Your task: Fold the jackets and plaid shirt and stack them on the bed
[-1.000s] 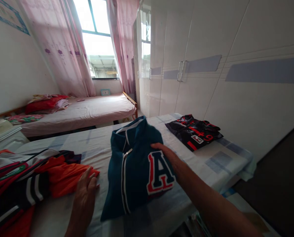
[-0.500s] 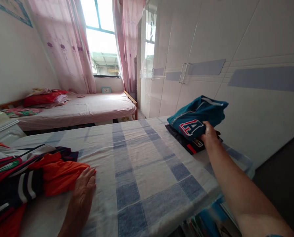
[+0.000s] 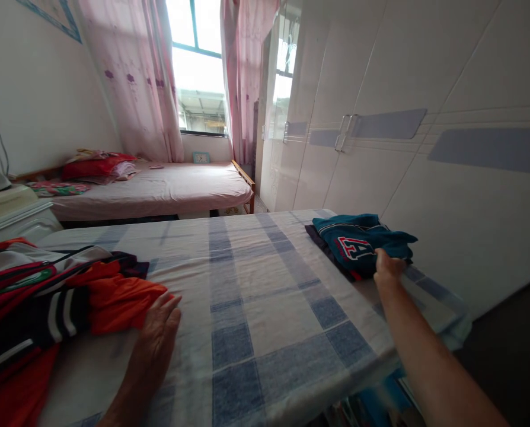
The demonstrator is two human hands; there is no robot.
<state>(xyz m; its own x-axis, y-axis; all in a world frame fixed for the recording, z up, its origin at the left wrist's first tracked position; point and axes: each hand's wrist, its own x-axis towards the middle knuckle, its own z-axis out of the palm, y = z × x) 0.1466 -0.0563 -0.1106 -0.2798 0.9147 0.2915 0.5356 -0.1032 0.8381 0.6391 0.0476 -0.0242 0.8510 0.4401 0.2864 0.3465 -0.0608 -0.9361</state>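
A folded teal garment (image 3: 358, 234) with a red-and-white letter "A" lies on top of a folded black garment (image 3: 325, 246) at the table's far right. My right hand (image 3: 388, 265) grips the teal garment's near edge, thumb on top and the other fingers mostly hidden. On the left, my left hand (image 3: 160, 326) rests flat with fingers stretched out, touching the end of an orange garment (image 3: 123, 299). Beside that orange cloth spreads a dark jacket (image 3: 29, 326) with white stripes, in a loose heap with red and grey parts.
A blue-and-white checked cloth (image 3: 283, 320) covers the table. Behind it stands a bed (image 3: 180, 184) with a pink sheet. Tall white wardrobe doors (image 3: 380, 77) rise along the right. A white appliance (image 3: 20, 219) is at far left.
The teal garment has come down and now lies flatter on the black one, my right hand lowering with it. My left hand stays by the orange garment. The view has shifted slightly left.
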